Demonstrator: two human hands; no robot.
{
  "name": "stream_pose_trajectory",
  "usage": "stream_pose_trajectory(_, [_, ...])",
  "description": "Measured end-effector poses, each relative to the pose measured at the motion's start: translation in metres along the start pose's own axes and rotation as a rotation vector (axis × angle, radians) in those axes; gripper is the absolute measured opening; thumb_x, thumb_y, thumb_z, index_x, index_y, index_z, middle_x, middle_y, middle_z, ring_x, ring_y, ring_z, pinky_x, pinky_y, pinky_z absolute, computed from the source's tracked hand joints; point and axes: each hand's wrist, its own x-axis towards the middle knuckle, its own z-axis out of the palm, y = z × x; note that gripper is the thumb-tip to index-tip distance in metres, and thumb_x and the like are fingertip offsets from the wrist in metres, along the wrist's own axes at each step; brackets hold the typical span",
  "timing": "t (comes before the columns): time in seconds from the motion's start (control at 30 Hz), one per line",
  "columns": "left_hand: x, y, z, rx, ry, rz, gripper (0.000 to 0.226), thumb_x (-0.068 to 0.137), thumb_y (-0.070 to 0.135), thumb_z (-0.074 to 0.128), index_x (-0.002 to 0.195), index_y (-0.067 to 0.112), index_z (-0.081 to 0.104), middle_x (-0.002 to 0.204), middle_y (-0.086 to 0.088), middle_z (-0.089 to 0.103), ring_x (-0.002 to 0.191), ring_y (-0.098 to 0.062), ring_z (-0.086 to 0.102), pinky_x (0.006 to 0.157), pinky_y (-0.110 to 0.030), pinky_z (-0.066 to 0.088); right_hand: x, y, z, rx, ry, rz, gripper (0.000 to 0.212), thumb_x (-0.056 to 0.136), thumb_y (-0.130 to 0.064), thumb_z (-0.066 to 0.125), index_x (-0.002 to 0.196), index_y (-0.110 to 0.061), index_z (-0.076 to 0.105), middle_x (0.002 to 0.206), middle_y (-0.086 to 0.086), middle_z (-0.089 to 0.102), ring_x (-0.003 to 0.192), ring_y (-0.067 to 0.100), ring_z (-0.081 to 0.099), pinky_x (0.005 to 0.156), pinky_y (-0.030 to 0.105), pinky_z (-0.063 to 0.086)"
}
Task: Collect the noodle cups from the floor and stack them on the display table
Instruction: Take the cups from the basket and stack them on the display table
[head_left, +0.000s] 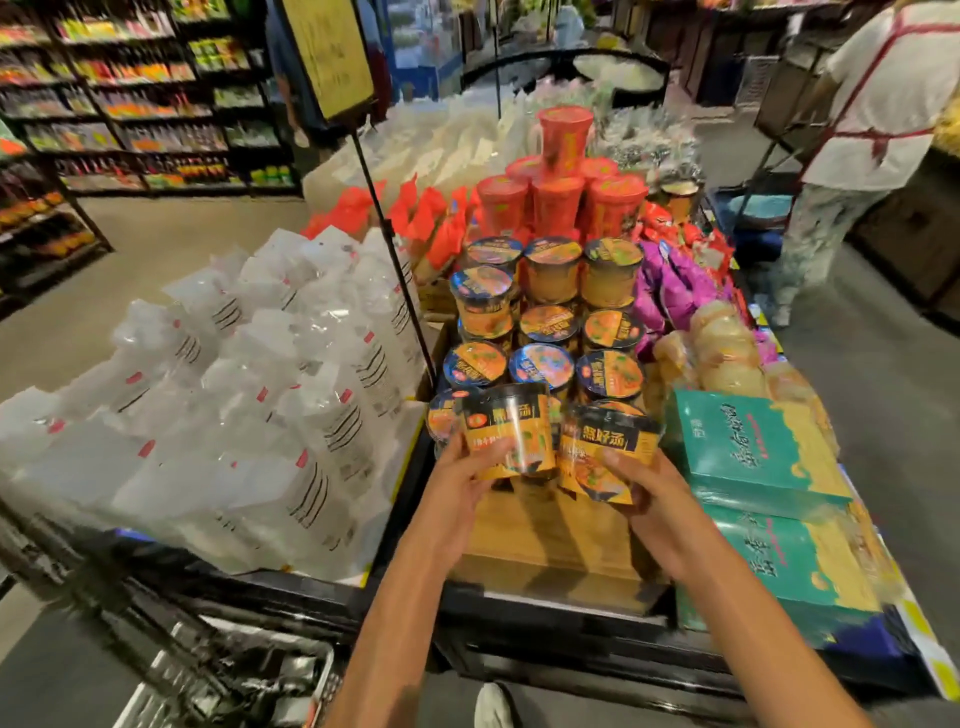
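Your two held black-and-yellow noodle cups (506, 439) sit before the stacked cups on the wooden desk (550, 540); clear plastic bags (234, 415) lie left, teal cardboard boxes (753, 452) right.

My left hand (470, 470) and right hand (641, 480) cover the lower sides of the two noodle cups (506, 431) I hold. Behind them another cup is mostly hidden. The far shelves (130, 98) blur; their labels are unreadable.

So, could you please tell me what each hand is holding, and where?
Each holds one noodle cup: left hand grips the left cup by its lower side; right hand the right cup near its base.
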Motion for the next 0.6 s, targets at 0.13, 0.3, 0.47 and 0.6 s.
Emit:
stream_pose_trajectory(0.13, [0.054,0.022,0.007,0.057,-0.003,0.000,0.106,0.059,0.044,0.097,0.151,0.023,0.049,0.131,0.001,0.074,0.123,-0.023,0.068,0.111,-0.064,0.039,0.029,-0.014,0.000,0.021,0.049,-0.035,0.072,0.075,-0.026,0.090,0.141,-0.019,0.060,0.132,0.014,0.072,0.117,0.032,0.072,0.085,0.042,0.062])
stream_pose_trajectory(0.3, [0.125,0.046,0.015,0.092,-0.059,-0.012,0.116,0.059,0.044,0.098,0.158,0.026,0.040,0.140,0.003,0.068,0.129,-0.020,0.064,0.107,-0.046,0.049,0.055,-0.029,-0.003,0.081,0.140,-0.059,0.033,0.081,-0.020,0.082,0.111,-0.032,0.078,0.118,0.007,0.078,0.105,0.022,0.077,0.070,0.031,0.062])
stream_pose_trajectory(0.47, [0.193,0.053,0.028,0.152,-0.076,0.010,0.059,0.082,0.029,0.089,0.133,0.038,0.059,0.120,0.015,0.077,0.112,-0.010,0.072,0.085,-0.031,0.053,0.066,-0.040,-0.009,0.059,0.241,-0.082,0.044,0.077,-0.025,0.081,0.117,-0.028,0.065,0.115,0.002,0.079,0.101,0.018,0.076,0.084,0.042,0.050])
stream_pose_trajectory(0.6, [0.235,0.057,0.040,0.258,-0.026,0.028,0.060,0.071,0.043,0.092,0.122,0.044,0.061,0.115,0.023,0.075,0.113,-0.007,0.069,0.092,-0.036,0.053,0.075,-0.049,-0.018,0.082,0.280,-0.118,0.039,0.081,-0.019,0.076,0.116,-0.028,0.063,0.106,-0.001,0.080,0.089,0.013,0.077,0.082,0.041,0.050])
